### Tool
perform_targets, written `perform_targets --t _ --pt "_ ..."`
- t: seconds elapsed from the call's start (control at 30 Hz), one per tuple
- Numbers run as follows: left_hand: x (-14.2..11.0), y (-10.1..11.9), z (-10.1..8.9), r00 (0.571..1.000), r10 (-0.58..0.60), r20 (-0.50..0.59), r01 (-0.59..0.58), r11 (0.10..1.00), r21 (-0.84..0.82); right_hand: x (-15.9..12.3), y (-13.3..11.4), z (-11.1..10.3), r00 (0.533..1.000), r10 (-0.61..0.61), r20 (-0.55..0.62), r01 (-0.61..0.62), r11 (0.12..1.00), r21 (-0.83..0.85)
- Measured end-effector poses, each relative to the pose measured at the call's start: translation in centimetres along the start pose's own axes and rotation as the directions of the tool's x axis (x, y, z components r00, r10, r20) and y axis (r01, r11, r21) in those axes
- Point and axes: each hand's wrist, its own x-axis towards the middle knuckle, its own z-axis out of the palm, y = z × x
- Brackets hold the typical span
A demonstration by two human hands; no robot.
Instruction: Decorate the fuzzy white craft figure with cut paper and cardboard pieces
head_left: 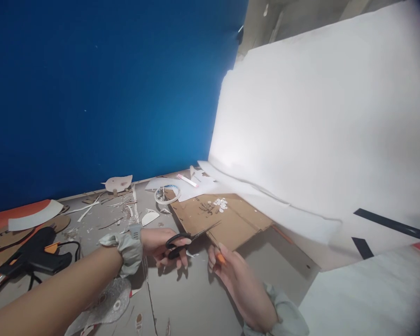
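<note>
My left hand [163, 245] is closed on the black-handled scissors [177, 245], with a finger and thumb at the loops. Their blades point right over the near edge of a brown cardboard sheet [245, 219]. Held between the fingers of my right hand [236, 277] is a small orange thing [220, 257], whose kind I cannot make out. That hand is close to the cardboard's near corner. On the sheet lie a pile of small white paper pieces [221, 204] and a few brown scraps [206, 208]. A roll of clear tape [167, 194] overlaps its left corner.
A black glue gun [38, 256] lies at left near orange card [38, 205] and cardboard cutouts. Paper scraps litter the grey table [196, 298]. A bird-shaped cutout [118, 183] stands by the blue wall [108, 93]. White board [322, 130] rises at right; a pinkish-white stick [187, 180] lies behind.
</note>
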Motion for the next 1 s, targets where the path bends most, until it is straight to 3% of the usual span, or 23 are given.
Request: perform_targets --t 0.37,0.7,1.0 --pt "-0.4 0.2 1.5 0.994 0.084 -0.076 -0.083 0.996 0.020 0.1 0.2 -0.4 0.999 -0.039 -0.015 0.038 0.998 -0.047" --pt "0.4 0.3 0.5 0.999 0.040 0.032 -0.041 0.999 0.015 0.3 0.2 -0.4 1.000 -0.022 -0.012 0.021 1.000 -0.019" --pt "0.4 -0.2 1.0 0.994 0.107 -0.002 -0.107 0.994 -0.021 0.3 0.2 -0.2 1.000 -0.013 -0.006 0.013 1.000 0.004"
